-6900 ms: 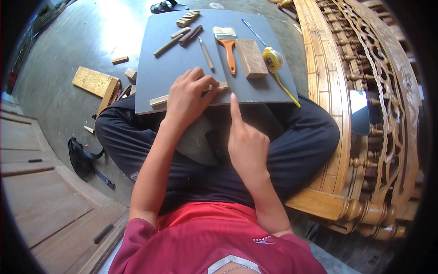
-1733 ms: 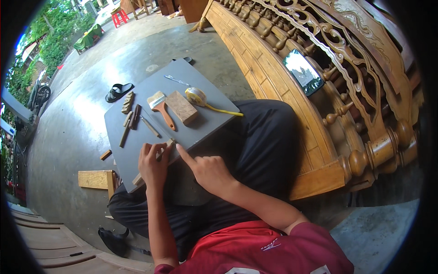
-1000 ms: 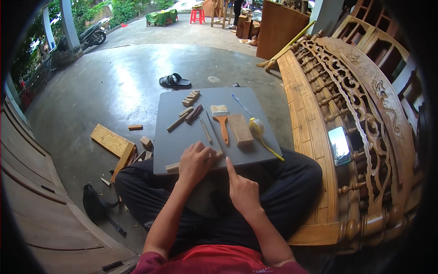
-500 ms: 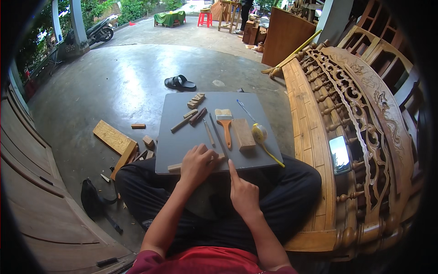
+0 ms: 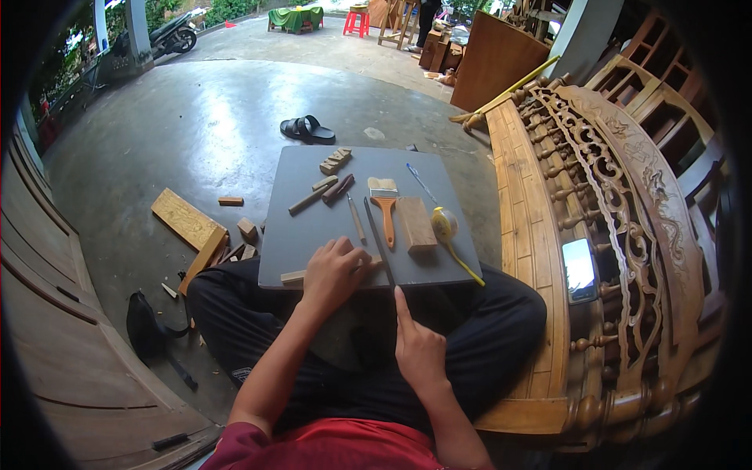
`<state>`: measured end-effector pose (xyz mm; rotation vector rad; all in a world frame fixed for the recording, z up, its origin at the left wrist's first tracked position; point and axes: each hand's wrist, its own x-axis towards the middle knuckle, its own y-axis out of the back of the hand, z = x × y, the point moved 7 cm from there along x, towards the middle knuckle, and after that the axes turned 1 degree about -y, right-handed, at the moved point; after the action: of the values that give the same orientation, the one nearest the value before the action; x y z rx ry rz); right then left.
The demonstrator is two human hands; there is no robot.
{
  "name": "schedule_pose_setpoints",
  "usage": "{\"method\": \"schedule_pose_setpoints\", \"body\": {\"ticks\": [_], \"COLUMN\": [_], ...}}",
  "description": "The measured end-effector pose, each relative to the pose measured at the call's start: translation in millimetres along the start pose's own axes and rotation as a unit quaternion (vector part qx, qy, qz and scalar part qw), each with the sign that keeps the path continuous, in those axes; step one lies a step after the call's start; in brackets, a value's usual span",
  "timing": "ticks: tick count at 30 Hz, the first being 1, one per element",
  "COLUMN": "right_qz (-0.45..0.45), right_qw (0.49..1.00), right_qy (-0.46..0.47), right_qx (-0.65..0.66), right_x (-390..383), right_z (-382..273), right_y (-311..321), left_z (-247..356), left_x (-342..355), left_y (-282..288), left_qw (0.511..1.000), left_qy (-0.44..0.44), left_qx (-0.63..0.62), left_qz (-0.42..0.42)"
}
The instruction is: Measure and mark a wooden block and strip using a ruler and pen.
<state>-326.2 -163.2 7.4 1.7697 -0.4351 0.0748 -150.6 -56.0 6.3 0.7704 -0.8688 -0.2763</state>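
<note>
My left hand [image 5: 333,274] presses down on a thin pale wooden strip [image 5: 294,277] near the front edge of the grey board [image 5: 313,235], its fingers curled over it. My right hand [image 5: 421,348] is closed, with the index finger stretched along a long dark file [image 5: 379,239]. The file crosses the strip's right end, just beside my left fingertips; its handle is hidden in my palm. Left of the file lies a slim pointed carving tool [image 5: 356,219]. To its right are a flat brush [image 5: 385,211] with an orange handle and a wooden block [image 5: 416,223].
On the board also lie a carved wooden piece [image 5: 335,161], dark-handled tools [image 5: 338,189], a pen [image 5: 421,182] and a yellow tape measure [image 5: 444,225]. Wood offcuts [image 5: 188,222] and a black bag [image 5: 149,329] are left on the floor. A carved wooden bench [image 5: 533,258] stands right.
My right hand has drawn the file back toward me across the strip. My left hand keeps its hold on the strip. The whole view has tilted slightly.
</note>
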Motion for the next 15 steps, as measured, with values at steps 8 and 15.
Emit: {"method": "schedule_pose_setpoints", "body": {"ticks": [8, 15], "right_qz": [0.017, -0.011], "right_qw": [1.0, 0.999], "right_qy": [-0.007, -0.03], "right_qx": [0.021, -0.006], "right_x": [51, -10], "right_z": [0, -1], "right_y": [-16, -3], "left_z": [2, 1], "left_x": [-3, -1], "left_y": [-6, -2], "left_qw": [1.0, 1.0], "left_qy": [0.0, 0.002], "left_qx": [-0.015, -0.004], "left_qz": [-0.001, -0.016]}}
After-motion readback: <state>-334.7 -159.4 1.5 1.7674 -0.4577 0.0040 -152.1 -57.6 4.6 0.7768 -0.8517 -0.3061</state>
